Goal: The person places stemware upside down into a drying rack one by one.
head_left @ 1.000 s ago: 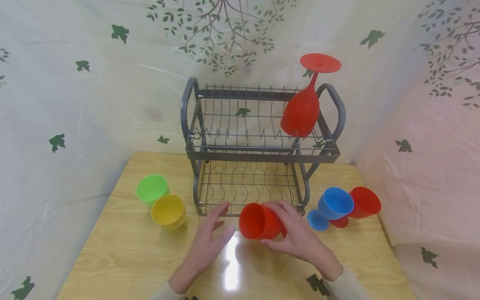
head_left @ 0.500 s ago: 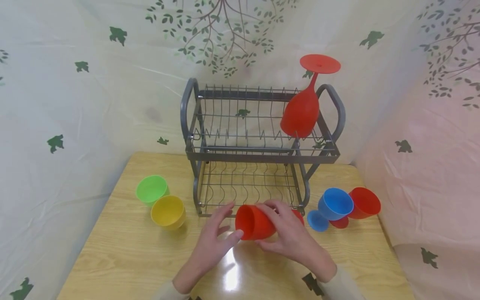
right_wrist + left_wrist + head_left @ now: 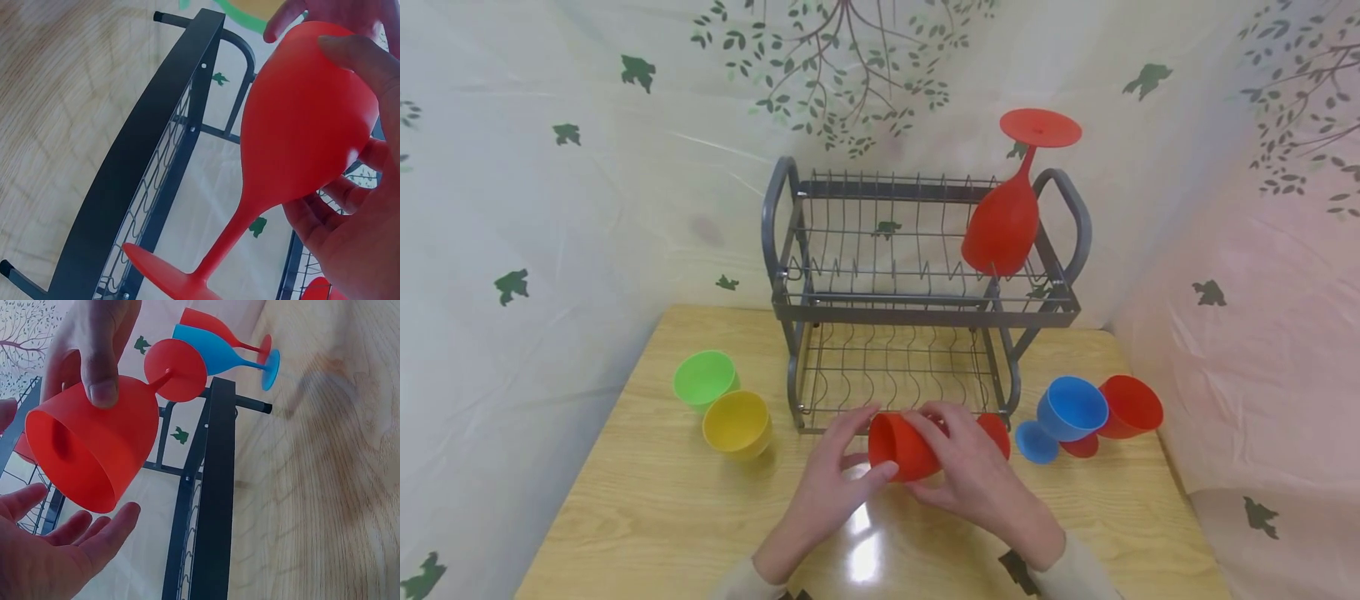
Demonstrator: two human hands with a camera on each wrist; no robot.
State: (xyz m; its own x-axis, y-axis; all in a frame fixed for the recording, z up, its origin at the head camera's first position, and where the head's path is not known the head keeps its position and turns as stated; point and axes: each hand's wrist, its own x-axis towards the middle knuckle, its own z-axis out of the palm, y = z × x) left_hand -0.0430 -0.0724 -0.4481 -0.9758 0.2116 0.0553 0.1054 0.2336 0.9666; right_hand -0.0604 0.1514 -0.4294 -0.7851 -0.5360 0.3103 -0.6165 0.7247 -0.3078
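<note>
Red goblet (image 3: 303,119) | right grip (image 3: 976,462) curled round it | left grip (image 3: 838,479) loose, nearby | rack (image 3: 925,316) holds inverted red glass (image 3: 1003,225)

Pale creased sheeting (image 3: 595,217), printed with leafy branches (image 3: 848,12) and green birds (image 3: 638,73), hangs beyond the back, left and right edges of the wood-grained worktop (image 3: 625,508), tinged pink past the right edge; white glare (image 3: 864,558) shines midway between the side edges

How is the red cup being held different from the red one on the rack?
The held cup lies sideways, mouth toward the left hand; the rack cup is upside down and tilted. The right hand grips the held cup; no hand touches the rack cup. Both are red and stemmed.
</note>
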